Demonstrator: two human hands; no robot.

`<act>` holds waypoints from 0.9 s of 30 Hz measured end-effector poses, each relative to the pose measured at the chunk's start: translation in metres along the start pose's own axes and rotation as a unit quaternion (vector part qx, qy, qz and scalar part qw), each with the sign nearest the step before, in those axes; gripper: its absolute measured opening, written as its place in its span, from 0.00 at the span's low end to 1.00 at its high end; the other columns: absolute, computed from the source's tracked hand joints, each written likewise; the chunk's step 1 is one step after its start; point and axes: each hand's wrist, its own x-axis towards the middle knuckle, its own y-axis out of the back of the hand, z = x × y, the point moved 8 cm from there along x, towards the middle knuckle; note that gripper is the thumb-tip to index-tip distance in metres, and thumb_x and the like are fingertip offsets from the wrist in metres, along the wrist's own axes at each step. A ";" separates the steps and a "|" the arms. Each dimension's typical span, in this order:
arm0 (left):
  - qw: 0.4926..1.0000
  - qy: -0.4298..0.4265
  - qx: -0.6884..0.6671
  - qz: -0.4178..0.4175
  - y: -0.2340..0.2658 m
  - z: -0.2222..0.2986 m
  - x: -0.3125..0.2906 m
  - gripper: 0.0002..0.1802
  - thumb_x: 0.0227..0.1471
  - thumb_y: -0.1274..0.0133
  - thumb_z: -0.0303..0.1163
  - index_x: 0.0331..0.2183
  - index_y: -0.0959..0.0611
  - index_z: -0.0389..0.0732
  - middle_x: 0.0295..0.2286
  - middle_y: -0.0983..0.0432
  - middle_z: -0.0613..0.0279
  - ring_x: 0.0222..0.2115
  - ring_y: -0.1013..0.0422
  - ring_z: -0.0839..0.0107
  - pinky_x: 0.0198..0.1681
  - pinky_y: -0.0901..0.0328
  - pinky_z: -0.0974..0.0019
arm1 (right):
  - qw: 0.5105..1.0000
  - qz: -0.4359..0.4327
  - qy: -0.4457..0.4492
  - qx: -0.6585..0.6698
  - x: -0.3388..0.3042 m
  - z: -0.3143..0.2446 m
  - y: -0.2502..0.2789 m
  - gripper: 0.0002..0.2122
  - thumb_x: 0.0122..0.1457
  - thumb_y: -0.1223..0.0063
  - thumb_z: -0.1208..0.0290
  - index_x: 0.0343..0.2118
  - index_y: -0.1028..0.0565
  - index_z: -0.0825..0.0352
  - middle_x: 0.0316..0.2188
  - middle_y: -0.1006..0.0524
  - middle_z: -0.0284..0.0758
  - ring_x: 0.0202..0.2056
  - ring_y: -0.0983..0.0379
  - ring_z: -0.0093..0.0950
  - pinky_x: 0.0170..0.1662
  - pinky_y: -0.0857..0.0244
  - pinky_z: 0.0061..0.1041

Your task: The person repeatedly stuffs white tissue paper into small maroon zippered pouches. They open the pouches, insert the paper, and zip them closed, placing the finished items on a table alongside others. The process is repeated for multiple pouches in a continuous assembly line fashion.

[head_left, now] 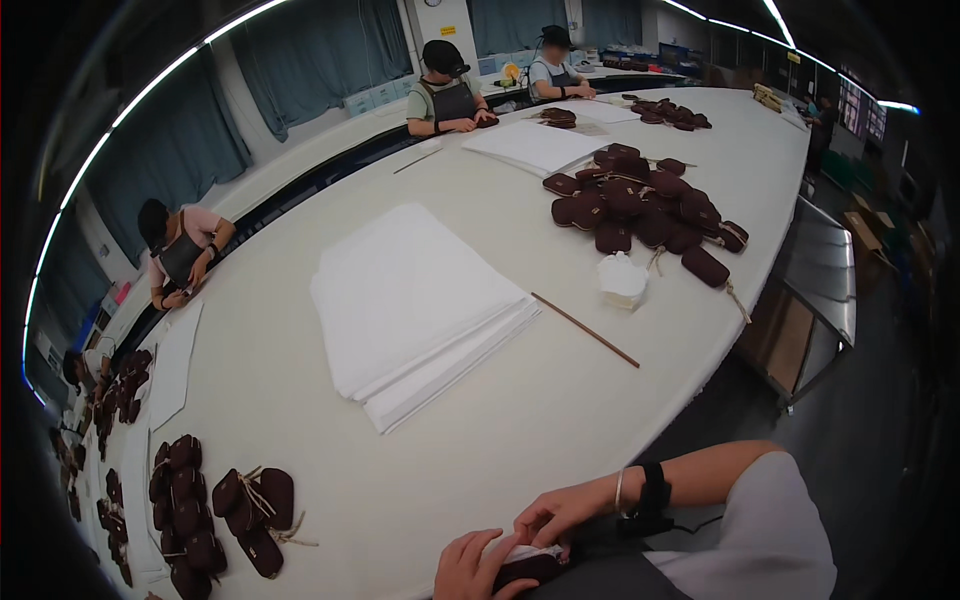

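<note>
At the table's near edge, close to my body, a small dark maroon pouch (532, 571) is in my left hand (466, 568), its fingers bent over the pouch's side. White paper (527, 552) shows at the pouch's opening. The fingers of my right hand (565, 508) are pinched together at that paper, with a bangle and a black strap on the wrist. My sleeve and the lower frame edge hide part of the pouch.
A stack of white sheets (415, 300) lies mid-table, beside a thin brown stick (587, 330). Crumpled white paper (622, 280) sits by a heap of maroon pouches (640, 200). More pouches (187, 500) lie at left. Co-workers (185, 250) line the far side; a metal cart (815, 290) stands right.
</note>
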 end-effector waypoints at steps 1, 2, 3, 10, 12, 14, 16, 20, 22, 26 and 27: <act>0.997 0.019 -0.072 -0.017 -0.007 0.000 -0.009 0.31 0.49 0.36 0.41 0.51 0.24 0.37 0.39 0.24 0.49 0.39 0.28 0.51 0.43 0.32 0.57 | 1.000 -0.004 -0.008 0.015 -0.001 0.003 -0.003 0.12 0.64 0.47 0.68 0.47 0.25 0.68 0.38 0.23 0.31 0.31 0.24 0.19 0.35 0.23 0.18; 0.988 0.038 -0.143 -0.034 -0.013 0.000 -0.016 0.30 0.51 0.38 0.38 0.53 0.26 0.36 0.41 0.25 0.47 0.42 0.30 0.48 0.46 0.33 0.54 | 0.999 -0.007 -0.015 0.031 -0.002 0.004 -0.005 0.12 0.64 0.47 0.68 0.46 0.24 0.68 0.37 0.22 0.31 0.31 0.24 0.18 0.34 0.23 0.18; 0.988 0.040 -0.139 -0.050 -0.019 0.000 -0.021 0.27 0.54 0.41 0.36 0.53 0.26 0.36 0.42 0.26 0.46 0.41 0.29 0.48 0.43 0.33 0.54 | 0.999 -0.010 -0.023 0.046 -0.003 0.006 -0.008 0.11 0.63 0.47 0.68 0.45 0.24 0.68 0.36 0.22 0.30 0.30 0.24 0.17 0.34 0.23 0.17; 0.992 0.027 -0.105 -0.063 -0.049 0.002 -0.019 0.23 0.49 0.37 0.40 0.45 0.20 0.38 0.34 0.23 0.51 0.33 0.26 0.54 0.34 0.32 0.58 | 0.999 -0.018 -0.036 0.025 -0.012 0.011 -0.020 0.08 0.62 0.47 0.71 0.39 0.21 0.69 0.27 0.22 0.28 0.26 0.25 0.16 0.31 0.24 0.17; 0.996 -0.012 -0.068 -0.064 -0.052 0.002 -0.013 0.28 0.45 0.34 0.50 0.43 0.19 0.41 0.30 0.23 0.58 0.29 0.26 0.61 0.31 0.32 0.63 | 0.999 0.021 0.030 -0.025 -0.011 0.013 -0.009 0.08 0.62 0.46 0.71 0.38 0.21 0.70 0.25 0.22 0.27 0.25 0.26 0.15 0.29 0.26 0.17; 0.998 -0.054 -0.028 -0.025 -0.039 -0.002 -0.007 0.23 0.47 0.35 0.47 0.40 0.18 0.42 0.27 0.24 0.61 0.26 0.28 0.62 0.30 0.34 0.62 | 0.990 0.076 0.098 -0.072 -0.011 -0.001 -0.001 0.08 0.61 0.45 0.70 0.36 0.20 0.70 0.24 0.22 0.28 0.24 0.27 0.14 0.27 0.29 0.17; 0.994 -0.104 0.022 0.025 -0.011 -0.014 0.011 0.27 0.46 0.34 0.47 0.44 0.20 0.41 0.27 0.26 0.66 0.26 0.31 0.66 0.30 0.37 0.65 | 0.968 0.166 0.156 -0.107 -0.016 -0.043 0.005 0.09 0.61 0.43 0.69 0.34 0.20 0.71 0.23 0.23 0.28 0.24 0.28 0.14 0.26 0.32 0.17; 0.997 -0.063 0.036 0.028 0.004 -0.064 0.017 0.23 0.49 0.36 0.43 0.42 0.23 0.42 0.31 0.23 0.61 0.28 0.28 0.58 0.32 0.34 0.58 | 0.936 0.266 0.182 -0.145 0.007 -0.082 0.026 0.09 0.60 0.42 0.69 0.35 0.18 0.71 0.23 0.22 0.28 0.23 0.30 0.14 0.27 0.34 0.16; 0.999 0.008 -0.025 -0.021 -0.030 -0.091 0.017 0.20 0.51 0.37 0.41 0.43 0.23 0.43 0.38 0.23 0.57 0.37 0.26 0.56 0.40 0.32 0.56 | 0.915 0.320 0.138 -0.201 0.018 -0.063 0.055 0.10 0.59 0.41 0.68 0.35 0.17 0.71 0.24 0.20 0.29 0.23 0.28 0.15 0.27 0.33 0.17; 0.998 -0.008 0.029 0.056 -0.020 -0.083 0.017 0.18 0.53 0.38 0.38 0.45 0.20 0.45 0.46 0.28 0.56 0.50 0.31 0.56 0.55 0.37 0.50 | 0.915 0.319 0.146 -0.201 0.024 -0.048 0.065 0.08 0.59 0.42 0.71 0.35 0.17 0.70 0.23 0.21 0.28 0.25 0.29 0.14 0.30 0.34 0.17; 0.998 0.011 0.029 0.058 -0.020 -0.085 0.009 0.18 0.53 0.39 0.38 0.45 0.20 0.45 0.46 0.28 0.56 0.49 0.31 0.57 0.55 0.37 0.50 | 0.924 0.302 0.133 -0.194 0.027 -0.050 0.060 0.08 0.59 0.42 0.72 0.35 0.17 0.70 0.23 0.21 0.27 0.26 0.29 0.14 0.31 0.35 0.16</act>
